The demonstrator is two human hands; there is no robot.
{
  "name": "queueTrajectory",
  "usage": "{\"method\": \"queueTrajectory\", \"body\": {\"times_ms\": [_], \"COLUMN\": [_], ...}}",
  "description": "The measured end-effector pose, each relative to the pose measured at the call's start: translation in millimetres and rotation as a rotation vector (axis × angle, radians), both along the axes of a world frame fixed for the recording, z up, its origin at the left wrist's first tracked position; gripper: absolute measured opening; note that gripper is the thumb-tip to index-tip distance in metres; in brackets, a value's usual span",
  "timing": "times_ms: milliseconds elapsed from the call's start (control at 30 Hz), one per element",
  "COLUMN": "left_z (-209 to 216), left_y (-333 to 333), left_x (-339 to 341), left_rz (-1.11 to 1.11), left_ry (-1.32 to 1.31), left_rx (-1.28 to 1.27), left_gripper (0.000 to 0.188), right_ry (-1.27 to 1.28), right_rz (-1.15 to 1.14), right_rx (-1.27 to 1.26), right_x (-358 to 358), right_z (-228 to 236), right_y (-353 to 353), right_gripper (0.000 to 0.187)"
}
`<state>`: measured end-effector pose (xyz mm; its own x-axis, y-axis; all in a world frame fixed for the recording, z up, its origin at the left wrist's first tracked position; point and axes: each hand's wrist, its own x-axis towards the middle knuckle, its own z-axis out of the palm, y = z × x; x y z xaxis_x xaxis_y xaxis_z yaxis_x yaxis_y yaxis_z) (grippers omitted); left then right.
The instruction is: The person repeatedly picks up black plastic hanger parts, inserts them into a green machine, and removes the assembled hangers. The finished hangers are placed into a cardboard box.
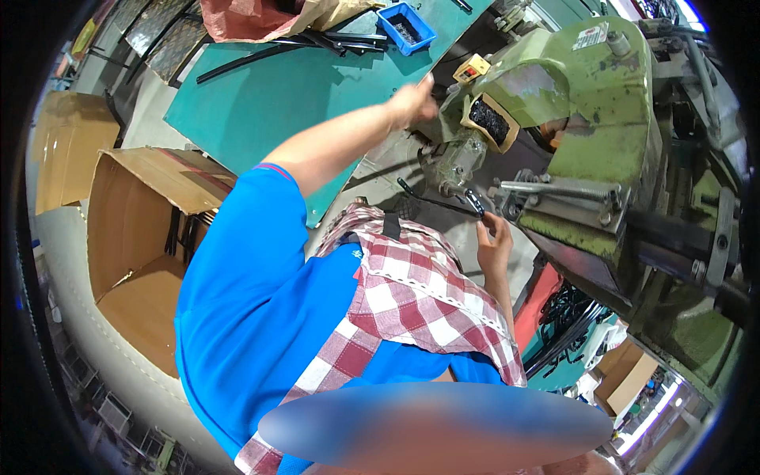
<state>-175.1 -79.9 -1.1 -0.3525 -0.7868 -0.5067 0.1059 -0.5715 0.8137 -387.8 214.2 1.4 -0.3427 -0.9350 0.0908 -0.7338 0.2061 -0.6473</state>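
My right hand is closed on the end of a thin black metal rod, beside the green machine. A wider, shiny piece shows at the gripped end, close to the machine's working head. From there the rod runs leftward in front of my checked apron. My left arm reaches out past the edge of the green table. At its end my left hand is smeared by motion, and its fingers are partly hidden. Nearest to that hand are the machine's front and a small box of black parts.
On the table lie a blue tray of small dark parts, black bars and a reddish sack. A yellow switch box sits by the machine. A big open carton stands left; bundled black rods lie lower right.
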Motion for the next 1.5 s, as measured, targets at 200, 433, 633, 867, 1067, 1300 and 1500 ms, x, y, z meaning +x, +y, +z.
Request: {"method": "queueTrajectory", "body": {"times_ms": [200, 433, 633, 867, 1067, 1300, 1500], "left_z": [4, -40, -26, -24, -17, 3, 16], "left_y": [-100, -100, -76, -32, 44, 128, 159], "left_x": [56, 202, 207, 192, 109, 69, 23], "left_rz": [-0.152, -0.093, -0.204, -0.389, -0.622, -0.744, -0.836], "left_ry": [-1.18, -1.902, -1.816, -1.69, -1.131, -0.84, -0.837], "left_rx": [-0.808, -1.131, -0.957, -1.704, -1.615, -1.769, -1.821], "left_gripper": [0.039, 0.039, 0.041, 0.027, 0.036, 0.021, 0.017], "right_ry": [0.025, -0.086, 0.016, 0.007, -0.096, -0.14, -0.113], "right_rz": [-0.047, -0.142, 0.008, 0.186, 0.305, 0.349, 0.33], "right_rx": [0.122, 0.138, 0.147, 0.056, -0.029, -0.101, -0.031], "right_x": [4, 5, -5, -1, 7, 50, 76], "right_z": [16, 35, 30, 21, 11, 26, 14], "right_y": [16, 39, 29, 14, 3, -11, -11], "right_gripper": [0.021, 0.02, 0.017, 0.02, 0.018, 0.029, 0.036]}}
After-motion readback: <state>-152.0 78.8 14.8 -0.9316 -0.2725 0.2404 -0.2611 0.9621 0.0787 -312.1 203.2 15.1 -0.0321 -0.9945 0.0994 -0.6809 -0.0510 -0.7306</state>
